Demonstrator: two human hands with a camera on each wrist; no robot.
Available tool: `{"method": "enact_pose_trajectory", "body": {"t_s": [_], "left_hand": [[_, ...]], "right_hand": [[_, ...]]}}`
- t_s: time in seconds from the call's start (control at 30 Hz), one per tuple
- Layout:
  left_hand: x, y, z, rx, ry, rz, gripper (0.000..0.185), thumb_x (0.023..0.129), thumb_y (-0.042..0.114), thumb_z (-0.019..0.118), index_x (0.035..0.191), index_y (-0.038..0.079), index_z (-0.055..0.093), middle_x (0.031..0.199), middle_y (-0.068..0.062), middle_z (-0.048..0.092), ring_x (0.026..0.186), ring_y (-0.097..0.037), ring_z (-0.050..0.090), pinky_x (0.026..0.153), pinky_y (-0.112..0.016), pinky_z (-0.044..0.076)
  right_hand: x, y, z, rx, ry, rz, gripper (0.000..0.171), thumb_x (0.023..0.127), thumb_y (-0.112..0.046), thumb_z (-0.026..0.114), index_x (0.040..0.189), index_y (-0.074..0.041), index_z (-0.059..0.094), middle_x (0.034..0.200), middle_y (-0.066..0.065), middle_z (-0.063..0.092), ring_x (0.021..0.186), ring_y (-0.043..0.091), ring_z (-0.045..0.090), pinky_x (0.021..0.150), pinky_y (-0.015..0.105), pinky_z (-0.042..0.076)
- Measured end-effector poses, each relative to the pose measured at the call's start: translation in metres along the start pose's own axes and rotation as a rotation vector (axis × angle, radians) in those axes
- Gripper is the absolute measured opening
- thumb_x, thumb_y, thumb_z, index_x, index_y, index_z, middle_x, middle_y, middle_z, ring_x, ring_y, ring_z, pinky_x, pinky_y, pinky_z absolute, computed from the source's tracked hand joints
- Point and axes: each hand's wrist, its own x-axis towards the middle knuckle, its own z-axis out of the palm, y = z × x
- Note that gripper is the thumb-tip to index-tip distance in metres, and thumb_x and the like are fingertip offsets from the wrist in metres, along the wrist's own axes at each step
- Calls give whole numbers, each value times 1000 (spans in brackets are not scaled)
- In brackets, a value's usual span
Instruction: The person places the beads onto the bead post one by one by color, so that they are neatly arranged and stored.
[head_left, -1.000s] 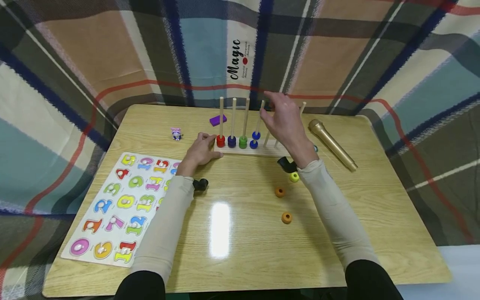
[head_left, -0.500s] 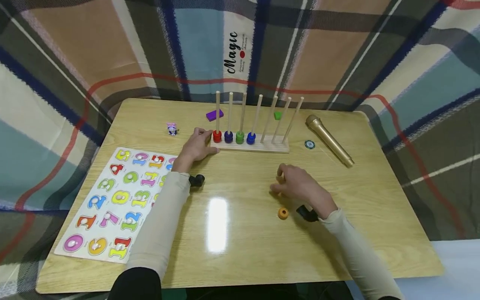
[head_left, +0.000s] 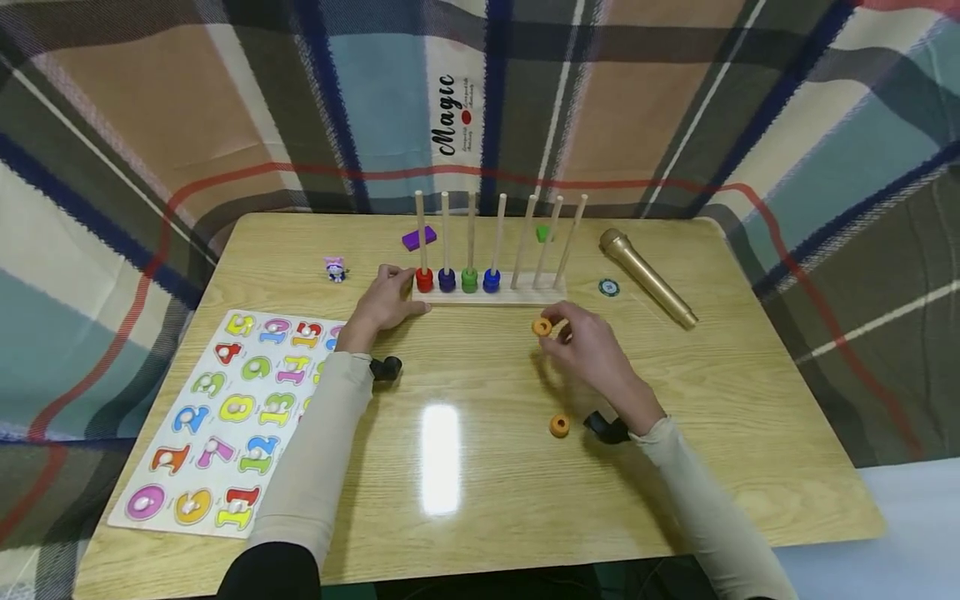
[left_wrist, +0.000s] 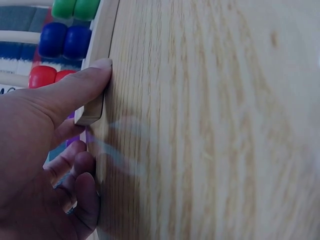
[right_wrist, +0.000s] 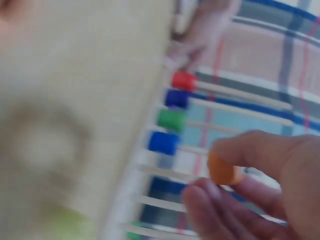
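Note:
A wooden peg stand (head_left: 510, 297) has upright pegs, with red beads (head_left: 423, 280), dark blue beads (head_left: 447, 281), green beads (head_left: 469, 281) and blue beads (head_left: 491, 282) on the four left pegs; three pegs at right are bare. My left hand (head_left: 381, 307) grips the stand's left end, its thumb (left_wrist: 80, 89) along the front edge and the other fingers behind. Just in front of the stand, my right hand (head_left: 588, 348) pinches an orange bead (right_wrist: 221, 167) between thumb and fingers. Another orange bead (head_left: 558, 426) lies on the table nearer the front.
A number puzzle board (head_left: 217, 425) lies at left, a small figurine (head_left: 335, 269) beyond it. Behind the stand are a purple block (head_left: 418, 238) and a green block (head_left: 542, 233). At right lie a round dark chip (head_left: 609, 287) and a gold microphone (head_left: 648, 279).
My right hand has come down from the fourth peg, where a blue bead has dropped, picked up an orange bead from the table and moved it toward the stand. The left hand stays put.

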Motion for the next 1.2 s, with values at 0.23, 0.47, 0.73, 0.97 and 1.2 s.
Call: {"method": "enact_pose_trajectory", "body": {"t_s": [0.23,0.47,0.73,0.97,1.2], "left_hand": [[-1,1,3,0,2,4,84,104,31,71,170,6,25,164,-24,22,154,-48,31,126,-62,28],[-3,-4,7,-1,6,15,85,104,31,72,170,5,26,165,-25,23,152,-49,33,126,-62,28],[-2,0,3,9,23,29,83,105,32,70,170,5,27,164,-25,24,153,-49,32,126,-61,28],[-2,-1,2,16,19,23,84,105,31,71,170,5,26,164,-25,24,152,-48,33,126,-61,28],[0,0,3,10,14,14,84,104,33,71,170,6,26,164,-24,23,153,-48,32,126,-61,28]], "right_hand": [[66,-23,-33,28,348,-166,32,97,-7,78,126,4,71,116,20,70,83,31,70,74,41,62],[107,-30,-40,-10,443,-161,37,99,-19,80,130,-1,74,119,18,66,85,35,63,72,36,45],[113,-33,-45,-45,435,-113,40,99,-21,80,133,-1,73,114,19,65,83,33,63,72,35,45],[115,-40,-50,-111,345,-17,43,102,-30,77,134,-3,73,113,16,62,92,31,61,79,40,46],[109,-40,-49,-110,320,-14,48,102,-32,76,140,-4,70,119,17,61,91,30,57,77,40,44]]}}
